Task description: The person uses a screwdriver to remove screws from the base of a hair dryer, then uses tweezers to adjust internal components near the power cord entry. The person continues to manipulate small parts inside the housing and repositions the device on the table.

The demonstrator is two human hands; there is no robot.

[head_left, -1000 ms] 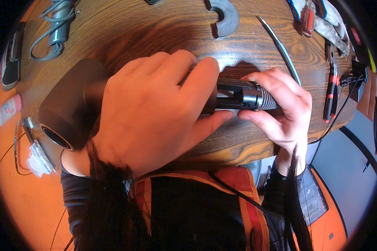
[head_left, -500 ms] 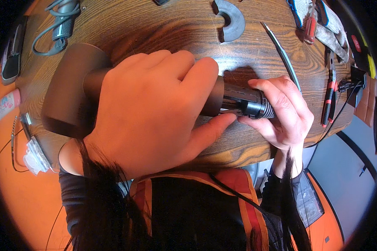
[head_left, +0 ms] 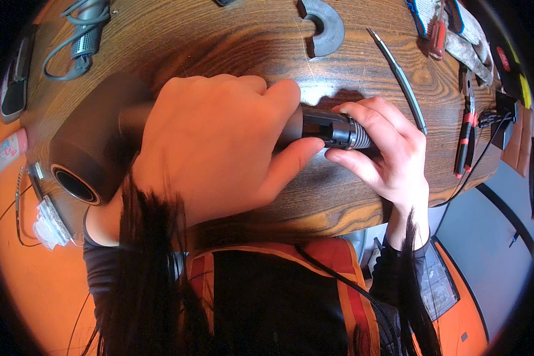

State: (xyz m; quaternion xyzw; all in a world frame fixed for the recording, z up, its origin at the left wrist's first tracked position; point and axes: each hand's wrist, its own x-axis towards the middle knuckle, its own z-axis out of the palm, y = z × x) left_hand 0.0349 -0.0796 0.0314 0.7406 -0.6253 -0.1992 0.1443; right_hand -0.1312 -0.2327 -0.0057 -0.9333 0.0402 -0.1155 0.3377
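A dark grey hair dryer [head_left: 95,133] lies across the view above the table, its round head at the left with one ringed opening facing me. My left hand [head_left: 213,139] wraps round its handle from above, and the thumb stretches along the handle's end. Out of that end sticks a black slotted inner sleeve [head_left: 329,127] with a ribbed tip. My right hand [head_left: 388,139] pinches this sleeve near the ribbed tip between thumb and fingers. Most of the handle is hidden under my left hand.
On the wooden table [head_left: 219,35] lie a dark half-ring [head_left: 329,29], a silver pen-like tool [head_left: 400,83], red-handled pliers [head_left: 466,130], a red screwdriver [head_left: 438,38] and work gloves [head_left: 469,50]. At the far left is a grey cylinder with a coiled cord [head_left: 88,38].
The dryer has rolled, so the ringed opening of its head now shows. Both hands have shifted slightly left, and my right hand's grip on the sleeve has turned.
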